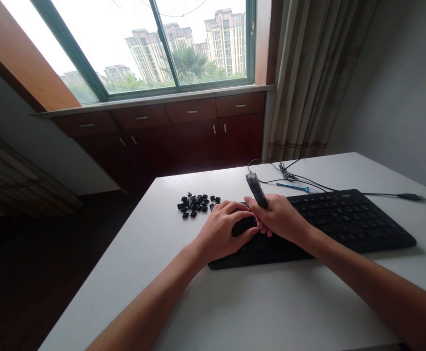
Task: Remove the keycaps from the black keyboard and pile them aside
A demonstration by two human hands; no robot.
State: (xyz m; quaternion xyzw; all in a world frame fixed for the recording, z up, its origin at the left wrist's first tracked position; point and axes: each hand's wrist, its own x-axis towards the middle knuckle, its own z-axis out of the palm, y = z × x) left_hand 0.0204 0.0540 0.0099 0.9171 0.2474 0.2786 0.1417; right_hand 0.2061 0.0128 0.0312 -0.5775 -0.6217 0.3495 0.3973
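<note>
Pulling keycaps off the black keyboard (344, 219) appears to be the step in hand, judging by the loose pile already lying on the surface. The right hand (280, 217) is closed around a dark, slim puller tool (256, 190), held nearly upright with its top tilted to the far left, its lower end hidden at the keyboard's left end. The left hand (222, 231) lies curled over that same left end, fingers pressed down on the keys and thumb touching the right hand.

To do this well, I would judge that the tool should be seated squarely over one cap and drawn straight up, not levered sideways, so the stem under it does not snap. The left hand does best pressing the board flat so it does not lift with the cap. Whether a cap is gripped at this moment cannot be told; the hands cover the spot.

The heap of removed keycaps (197, 204) lies just to the far left of the hands, apart from the keyboard. Farther off, a tangle of black cable (289, 173) runs to a plug (410, 197) at the right, and a blue pen-like tool (293, 187) lies just beyond the keyboard.

The surface (271, 312) is white and matt. Beyond it stand dark wooden cabinets (183, 131) under a wide window (154, 44) showing tower blocks, with a beige curtain (308, 78) at the right and a grey wall (410, 87).
</note>
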